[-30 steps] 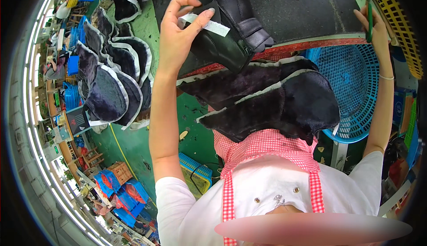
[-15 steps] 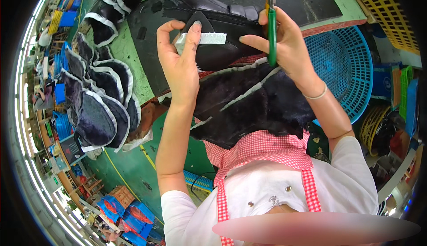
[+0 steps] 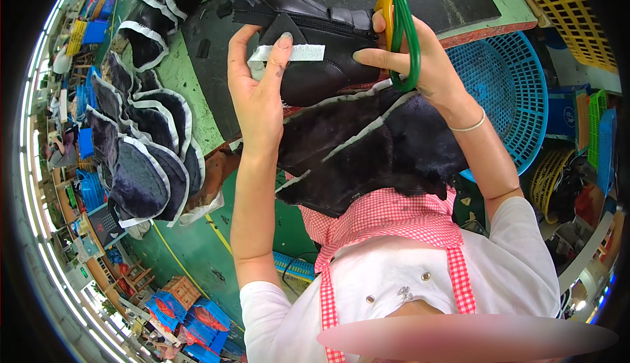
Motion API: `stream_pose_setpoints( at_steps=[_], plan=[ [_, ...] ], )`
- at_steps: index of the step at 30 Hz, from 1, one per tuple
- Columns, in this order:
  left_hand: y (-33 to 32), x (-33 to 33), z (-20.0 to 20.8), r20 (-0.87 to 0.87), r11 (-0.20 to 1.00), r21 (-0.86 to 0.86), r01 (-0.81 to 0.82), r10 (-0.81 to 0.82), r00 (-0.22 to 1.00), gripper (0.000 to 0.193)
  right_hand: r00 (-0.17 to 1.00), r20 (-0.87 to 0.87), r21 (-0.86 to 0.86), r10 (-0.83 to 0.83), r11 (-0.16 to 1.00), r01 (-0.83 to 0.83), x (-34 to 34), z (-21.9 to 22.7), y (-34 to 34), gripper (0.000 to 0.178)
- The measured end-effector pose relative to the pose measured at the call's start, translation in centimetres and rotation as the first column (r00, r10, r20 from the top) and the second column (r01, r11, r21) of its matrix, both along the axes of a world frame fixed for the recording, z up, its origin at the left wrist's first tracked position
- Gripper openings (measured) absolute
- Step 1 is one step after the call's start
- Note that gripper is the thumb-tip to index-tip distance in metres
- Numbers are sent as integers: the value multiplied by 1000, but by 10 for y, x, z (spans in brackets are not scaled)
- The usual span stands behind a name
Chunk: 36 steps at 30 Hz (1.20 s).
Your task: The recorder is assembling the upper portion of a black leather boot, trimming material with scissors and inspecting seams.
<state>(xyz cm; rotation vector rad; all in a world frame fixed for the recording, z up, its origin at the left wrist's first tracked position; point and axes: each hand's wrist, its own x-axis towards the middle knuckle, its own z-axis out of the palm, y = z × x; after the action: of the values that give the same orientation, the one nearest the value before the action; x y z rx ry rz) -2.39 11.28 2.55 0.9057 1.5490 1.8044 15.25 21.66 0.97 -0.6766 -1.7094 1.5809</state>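
A black leather boot upper (image 3: 315,79) with a zipper lies between my hands at the bench's near edge. My left hand (image 3: 261,94) is closed on its left end, thumb on top beside a white strip (image 3: 307,52) along the edge. At the right end, my right hand (image 3: 426,61) pinches the upper between thumb and forefinger. That same hand carries scissors (image 3: 413,44) with green and yellow handles, blades pointing away from me. Dark fleece-lined pieces (image 3: 367,153) with pale edges lie across my lap, over a red checked apron (image 3: 387,222).
To the left are stacked dark lining pieces (image 3: 141,179) with white edges. More black uppers (image 3: 144,38) lie at the far left of the bench. A blue basket (image 3: 535,100) stands to the right, below a yellow basket (image 3: 571,8). A black mat (image 3: 440,2) covers the bench top.
The scissors have turned in my right hand, so both handle loops now show, spread apart. Both hands and the boot upper have shifted slightly left.
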Motion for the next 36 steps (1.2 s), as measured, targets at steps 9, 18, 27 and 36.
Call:
stream_pose_setpoints(
  at_steps=[9, 18, 27, 36],
  plan=[
    [-7, -14, 10, -104, 999, 22, -46, 48, 993, 36, 994, -109, -261, 24, 964, -52, -6, 12, 1, 26],
    [-25, -55, 39, -161, 975, -219, 50, -87, 983, 44, 966, 67, -136, 251, 961, -240, 45, -13, 40, 28],
    [-29, -79, 50, -144, 921, -303, 244, -297, 944, 35, 884, 408, 432, 229, 804, -408, 35, 27, 29, 55],
    [-35, -83, 75, -21, 723, -447, 527, -598, 802, 32, 835, 508, 587, 213, 624, -516, 21, 36, 37, 62]
  ],
)
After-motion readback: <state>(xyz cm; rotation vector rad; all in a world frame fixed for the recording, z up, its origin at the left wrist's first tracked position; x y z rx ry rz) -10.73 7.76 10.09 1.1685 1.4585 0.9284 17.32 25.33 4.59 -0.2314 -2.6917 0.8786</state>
